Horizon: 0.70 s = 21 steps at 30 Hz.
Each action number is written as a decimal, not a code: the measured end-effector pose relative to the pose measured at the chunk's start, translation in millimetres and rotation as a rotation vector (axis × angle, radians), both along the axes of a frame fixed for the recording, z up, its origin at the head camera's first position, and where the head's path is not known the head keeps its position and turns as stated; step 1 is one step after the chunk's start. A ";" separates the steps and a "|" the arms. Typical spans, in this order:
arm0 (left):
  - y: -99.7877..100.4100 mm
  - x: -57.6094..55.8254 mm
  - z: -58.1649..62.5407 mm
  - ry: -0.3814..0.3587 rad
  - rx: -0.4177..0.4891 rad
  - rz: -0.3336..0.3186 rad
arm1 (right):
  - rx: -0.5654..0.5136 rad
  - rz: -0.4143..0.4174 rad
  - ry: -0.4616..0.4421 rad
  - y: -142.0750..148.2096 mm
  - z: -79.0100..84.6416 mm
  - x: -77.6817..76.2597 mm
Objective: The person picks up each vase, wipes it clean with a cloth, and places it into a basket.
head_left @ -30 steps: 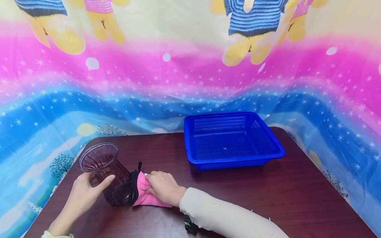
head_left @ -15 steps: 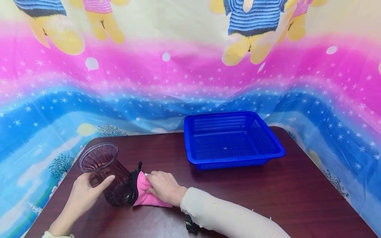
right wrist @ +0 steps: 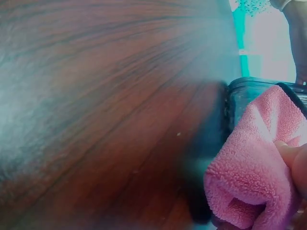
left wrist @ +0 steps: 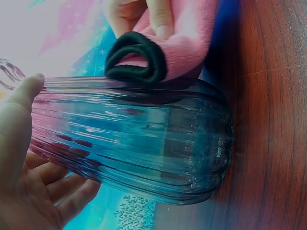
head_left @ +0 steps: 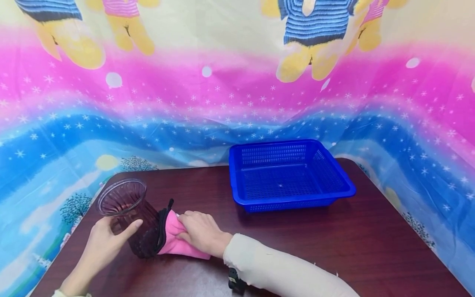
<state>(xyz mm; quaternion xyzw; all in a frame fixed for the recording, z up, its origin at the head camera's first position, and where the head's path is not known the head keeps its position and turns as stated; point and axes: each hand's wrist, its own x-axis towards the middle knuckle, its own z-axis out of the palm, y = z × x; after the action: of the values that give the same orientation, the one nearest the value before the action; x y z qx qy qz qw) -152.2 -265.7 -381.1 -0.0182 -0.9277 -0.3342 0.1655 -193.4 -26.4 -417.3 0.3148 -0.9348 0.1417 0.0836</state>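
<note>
A see-through, purplish, ribbed glass vase point(head_left: 144, 233) with a flared mouth stands on the dark reddish-brown wood-grain counter point(head_left: 371, 247), toward its left side. The left hand point(head_left: 107, 239) grips it below the rim, thumb and fingers around it. The right hand point(head_left: 203, 233) pinches a folded pink fleecy cloth with black edging point(head_left: 176, 239) against the vase's side. Well apart, toward the back right, sits a blue rectangular plastic basket point(head_left: 297, 201).

Head view: left grip's point(head_left: 106, 240) fingers partly hidden behind vase point(head_left: 142, 231); right grip's point(head_left: 202, 232) fingertips hidden; right sleeve point(head_left: 285, 264) cut by bottom edge, printed figures point(head_left: 315, 27) by top. Left wrist: vase marking point(left wrist: 219, 148) too small to read. Right wrist: counter point(right wrist: 110, 105) blurred, right grip cut by edge.
</note>
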 end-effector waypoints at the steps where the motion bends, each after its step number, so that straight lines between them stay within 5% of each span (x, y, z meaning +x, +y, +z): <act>1: 0.1 0.3 0.1 0.001 0.002 -0.001 | -0.005 0.002 0.004 -0.4 1.6 0.3; 21: 0.0 -0.2 -1.2 0.028 -0.010 0.002 | -0.103 0.037 0.080 -4.2 34.7 4.2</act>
<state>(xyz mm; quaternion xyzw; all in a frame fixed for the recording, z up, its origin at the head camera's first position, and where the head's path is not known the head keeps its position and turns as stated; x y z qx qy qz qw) -152.3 -265.7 -382.3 -0.0227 -0.9270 -0.3289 0.1789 -189.2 -30.6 -382.6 0.3326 -0.9163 0.1783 0.1343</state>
